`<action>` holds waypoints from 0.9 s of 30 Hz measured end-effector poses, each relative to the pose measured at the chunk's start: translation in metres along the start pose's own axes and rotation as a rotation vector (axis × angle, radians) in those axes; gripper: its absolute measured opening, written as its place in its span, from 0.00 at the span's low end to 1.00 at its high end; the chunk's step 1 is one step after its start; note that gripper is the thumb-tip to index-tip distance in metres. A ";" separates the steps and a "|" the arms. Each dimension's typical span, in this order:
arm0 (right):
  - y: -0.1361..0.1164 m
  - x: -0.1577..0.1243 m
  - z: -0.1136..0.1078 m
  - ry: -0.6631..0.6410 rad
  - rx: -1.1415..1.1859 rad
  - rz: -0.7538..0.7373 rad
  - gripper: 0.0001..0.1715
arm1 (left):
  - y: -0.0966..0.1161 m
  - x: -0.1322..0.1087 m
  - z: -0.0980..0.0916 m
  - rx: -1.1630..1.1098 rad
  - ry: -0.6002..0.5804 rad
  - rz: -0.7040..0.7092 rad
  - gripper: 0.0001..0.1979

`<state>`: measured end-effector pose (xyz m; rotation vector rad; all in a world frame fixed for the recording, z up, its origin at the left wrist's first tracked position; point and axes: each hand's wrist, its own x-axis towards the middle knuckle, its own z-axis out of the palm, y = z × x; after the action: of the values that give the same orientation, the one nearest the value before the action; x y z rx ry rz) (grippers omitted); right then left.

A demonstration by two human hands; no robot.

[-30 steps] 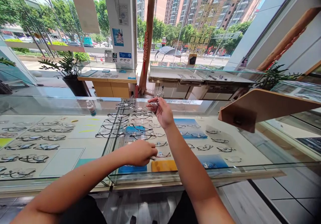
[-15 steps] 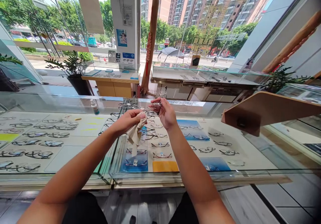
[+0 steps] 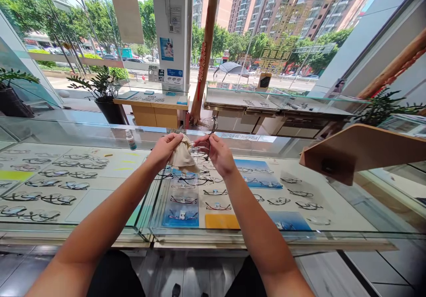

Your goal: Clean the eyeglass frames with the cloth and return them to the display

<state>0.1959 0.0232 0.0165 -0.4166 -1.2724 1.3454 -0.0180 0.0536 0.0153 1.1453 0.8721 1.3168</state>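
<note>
My left hand (image 3: 165,150) pinches a cream cleaning cloth (image 3: 183,156) that hangs down from the fingers, partly spread. Just right of it, my right hand (image 3: 218,153) is closed on a pair of eyeglasses (image 3: 213,126). One end of the glasses rises above the fingers and a dark temple passes down through the grip. The cloth and the right fingertips are close together; whether they touch I cannot tell. Both hands are above the glass display case (image 3: 156,232), where rows of eyeglasses lie.
A small spray bottle (image 3: 131,140) stands on the case to the left. A brown wooden board (image 3: 362,150) juts in at the right. Farther off are another display counter (image 3: 239,99), a wooden post (image 3: 204,57) and a potted plant (image 3: 104,97) by the windows.
The cloth has swung out to the right and now hangs more spread. My right hand has turned the glasses, so a dark temple shows. The view has shifted slightly.
</note>
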 end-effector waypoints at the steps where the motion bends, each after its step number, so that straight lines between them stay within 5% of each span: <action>1: 0.000 0.000 0.000 0.000 -0.009 -0.003 0.17 | 0.000 -0.001 0.001 -0.008 -0.009 -0.008 0.35; 10: -0.001 0.000 0.002 0.029 -0.096 -0.040 0.19 | 0.000 -0.005 0.003 -0.087 -0.147 -0.101 0.32; 18: 0.003 0.000 0.000 -0.042 -0.179 -0.087 0.20 | -0.002 -0.004 0.003 -0.065 -0.028 -0.037 0.33; 27: 0.007 0.003 -0.004 0.069 -0.215 -0.098 0.20 | 0.000 -0.002 0.005 -0.114 -0.133 -0.102 0.36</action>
<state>0.1949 0.0293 0.0110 -0.5383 -1.3677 1.1077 -0.0137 0.0505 0.0167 1.0722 0.7389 1.1781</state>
